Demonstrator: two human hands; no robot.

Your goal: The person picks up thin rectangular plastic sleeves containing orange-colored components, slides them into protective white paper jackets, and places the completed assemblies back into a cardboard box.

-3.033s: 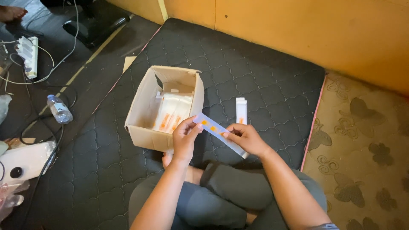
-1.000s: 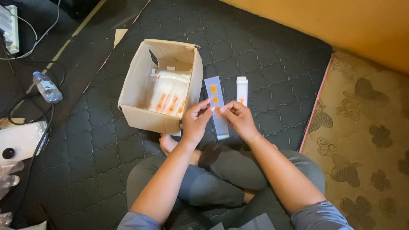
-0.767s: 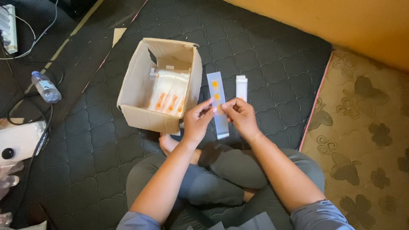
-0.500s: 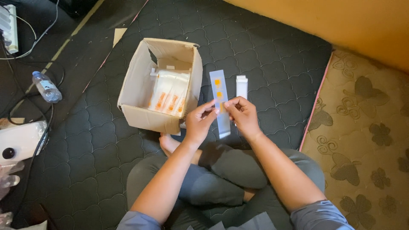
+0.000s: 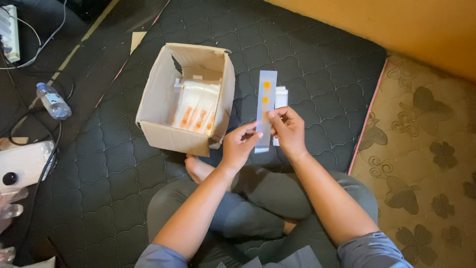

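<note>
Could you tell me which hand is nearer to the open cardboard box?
Left. The left hand sits just off the cardboard box; the right hand is farther, beyond the strip.

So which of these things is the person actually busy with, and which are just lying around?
In use:
- long pale blue strip with orange squares, held by left hand and right hand
- open brown cardboard box of white packets with orange marks
- white strip behind

Lying about:
- clear plastic water bottle
- white power strip
- black cables
</note>
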